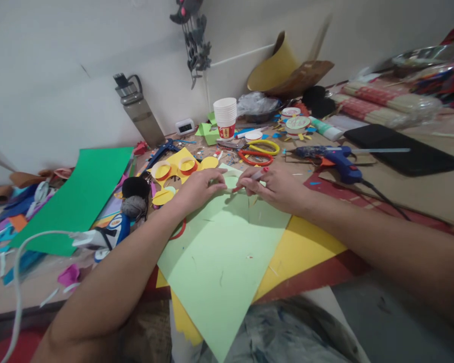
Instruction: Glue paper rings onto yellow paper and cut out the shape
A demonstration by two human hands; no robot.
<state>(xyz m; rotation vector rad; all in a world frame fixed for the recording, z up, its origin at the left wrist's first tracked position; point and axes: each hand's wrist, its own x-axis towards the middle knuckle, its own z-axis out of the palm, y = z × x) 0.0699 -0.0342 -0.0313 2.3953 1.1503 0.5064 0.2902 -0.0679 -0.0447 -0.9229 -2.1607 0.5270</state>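
A light green sheet (219, 257) lies over a yellow sheet (306, 247) at the front of the table. My right hand (274, 186) is closed round a red-tipped pen (260, 174), its point low over the green sheet's far end. Close to its left, my left hand (205, 187) rests at the same end, fingers bent; whatever lies under its fingertips is too small to make out. Yellow cut-out shapes with rings (189, 166) lie just beyond my left hand. Scissors with red and yellow handles (263, 147) rest past my right hand.
A glue gun (336, 157) and a black flat case (401, 148) are on the right. Paper cups (225, 118) and a bottle (142, 113) stand at the back. On the left are a dark green sheet (79, 196), yarn balls (134, 187) and a white cable (17, 272).
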